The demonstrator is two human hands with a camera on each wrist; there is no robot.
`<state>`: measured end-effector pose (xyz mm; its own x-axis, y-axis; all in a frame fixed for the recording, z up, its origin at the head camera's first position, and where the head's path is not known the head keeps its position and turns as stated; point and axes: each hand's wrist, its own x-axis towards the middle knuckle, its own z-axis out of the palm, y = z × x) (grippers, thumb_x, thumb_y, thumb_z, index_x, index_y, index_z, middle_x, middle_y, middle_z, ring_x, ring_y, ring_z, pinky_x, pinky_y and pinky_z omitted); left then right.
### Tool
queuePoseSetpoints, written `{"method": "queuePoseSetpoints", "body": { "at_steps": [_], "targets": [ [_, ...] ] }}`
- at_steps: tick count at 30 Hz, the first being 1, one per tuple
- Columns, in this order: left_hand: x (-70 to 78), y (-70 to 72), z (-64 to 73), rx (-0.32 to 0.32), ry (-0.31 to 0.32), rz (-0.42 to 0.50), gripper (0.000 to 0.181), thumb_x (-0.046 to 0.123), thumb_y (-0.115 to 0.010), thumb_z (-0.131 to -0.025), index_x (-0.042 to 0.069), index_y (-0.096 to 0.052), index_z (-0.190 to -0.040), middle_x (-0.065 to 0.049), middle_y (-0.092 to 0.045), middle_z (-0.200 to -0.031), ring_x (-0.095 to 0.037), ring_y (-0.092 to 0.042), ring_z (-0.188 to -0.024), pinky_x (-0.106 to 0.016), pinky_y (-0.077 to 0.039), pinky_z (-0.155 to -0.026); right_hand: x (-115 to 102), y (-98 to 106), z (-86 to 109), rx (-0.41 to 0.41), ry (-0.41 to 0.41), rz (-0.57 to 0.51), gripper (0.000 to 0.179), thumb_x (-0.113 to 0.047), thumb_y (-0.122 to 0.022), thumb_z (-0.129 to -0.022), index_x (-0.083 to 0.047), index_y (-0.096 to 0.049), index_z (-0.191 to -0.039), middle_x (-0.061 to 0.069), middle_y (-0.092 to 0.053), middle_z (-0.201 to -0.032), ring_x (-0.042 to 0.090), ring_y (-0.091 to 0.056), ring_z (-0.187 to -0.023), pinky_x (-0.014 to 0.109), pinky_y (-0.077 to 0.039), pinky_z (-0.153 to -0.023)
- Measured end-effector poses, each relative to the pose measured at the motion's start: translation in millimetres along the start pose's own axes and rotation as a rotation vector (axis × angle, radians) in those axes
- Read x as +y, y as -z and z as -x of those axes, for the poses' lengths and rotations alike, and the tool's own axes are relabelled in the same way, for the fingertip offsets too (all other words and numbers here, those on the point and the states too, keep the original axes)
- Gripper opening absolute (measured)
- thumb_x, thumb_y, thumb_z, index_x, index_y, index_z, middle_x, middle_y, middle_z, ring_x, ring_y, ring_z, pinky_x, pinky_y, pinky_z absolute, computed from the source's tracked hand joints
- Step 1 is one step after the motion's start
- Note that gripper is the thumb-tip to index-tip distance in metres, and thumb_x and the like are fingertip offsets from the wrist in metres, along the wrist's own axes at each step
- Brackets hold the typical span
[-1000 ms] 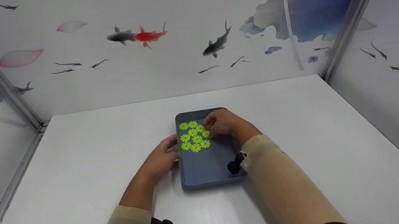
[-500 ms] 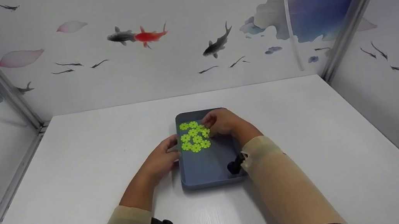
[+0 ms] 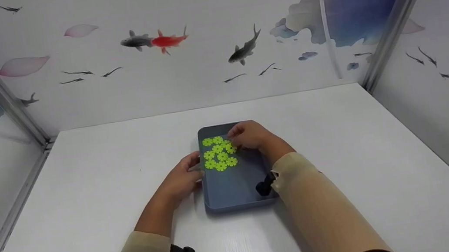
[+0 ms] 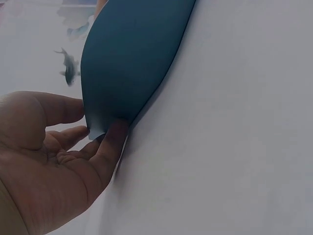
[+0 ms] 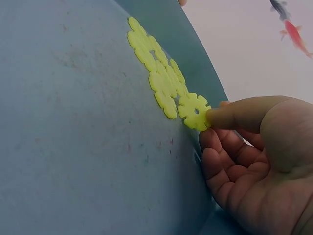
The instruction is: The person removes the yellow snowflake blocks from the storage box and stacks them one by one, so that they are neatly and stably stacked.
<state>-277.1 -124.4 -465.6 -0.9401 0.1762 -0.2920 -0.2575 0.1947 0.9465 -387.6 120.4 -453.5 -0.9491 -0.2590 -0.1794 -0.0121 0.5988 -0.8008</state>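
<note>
A blue-grey rectangular tray [image 3: 234, 192] lies on the white table. Inside it, toward the far left, several flat yellow-green snowflake discs [image 3: 221, 167] with notched rims lie linked in a cluster. My right hand [image 3: 250, 135] reaches over the tray's far right part. Its thumb and index finger pinch one snowflake disc [image 5: 193, 110] that stands tilted at the cluster's edge; the other fingers curl beneath. My left hand [image 4: 63, 161] grips the tray's left wall, thumb at one edge and fingertips at the other. In the head view this left hand's fingers are partly hidden by the tray.
White table surface [image 3: 83, 185] surrounds the tray on all sides. Panels printed with fish and petals [image 3: 208, 71] enclose the back and both sides. Black wrist cameras [image 3: 264, 185] stick out from both beige sleeves, the right one hanging over the tray's near right corner.
My right hand shifts very slightly up and away, and the pinched disc changes its tilt a little. The left hand and tray stay nearly in place.
</note>
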Motion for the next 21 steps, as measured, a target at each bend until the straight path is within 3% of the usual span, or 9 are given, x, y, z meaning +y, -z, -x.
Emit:
{"method": "queuePoseSetpoints", "body": {
  "at_steps": [6,13,21],
  "targets": [
    [2.3,-0.5,0.3,-0.001,0.012,-0.009,0.068,0.009,-0.056,-0.104,0.019,-0.034,-0.168,-0.004,-0.034,-0.175,-0.031,-0.036,-0.162,-0.054,-0.041,-0.128,-1.4,0.8,0.5,-0.002,0.010,-0.106,0.033,-0.018,-0.069,-0.100,-0.009,-0.073,-0.131,0.008,-0.072,-0.119,0.022,-0.069,-0.101,0.036,-0.060,-0.088],
    [2.7,-1.2,1.2,0.008,0.018,-0.009,0.068,0.010,-0.057,-0.105,0.019,-0.034,-0.168,-0.004,-0.035,-0.175,-0.030,-0.039,-0.160,-0.054,-0.044,-0.126,-5.5,4.5,4.7,0.001,0.094,-0.213,0.034,-0.017,-0.068,-0.103,-0.007,-0.070,-0.135,0.009,-0.070,-0.119,0.028,-0.070,-0.108,0.047,-0.061,-0.101],
    [2.0,0.1,1.0,0.014,0.004,-0.005,0.068,0.010,-0.059,-0.104,0.019,-0.036,-0.168,-0.004,-0.036,-0.174,-0.029,-0.043,-0.158,-0.052,-0.046,-0.124,-14.8,18.6,14.5,0.080,0.101,-0.364,0.025,-0.017,-0.068,-0.104,-0.011,-0.071,-0.128,0.009,-0.071,-0.116,0.023,-0.069,-0.105,0.055,-0.057,-0.110]
  ]
}}
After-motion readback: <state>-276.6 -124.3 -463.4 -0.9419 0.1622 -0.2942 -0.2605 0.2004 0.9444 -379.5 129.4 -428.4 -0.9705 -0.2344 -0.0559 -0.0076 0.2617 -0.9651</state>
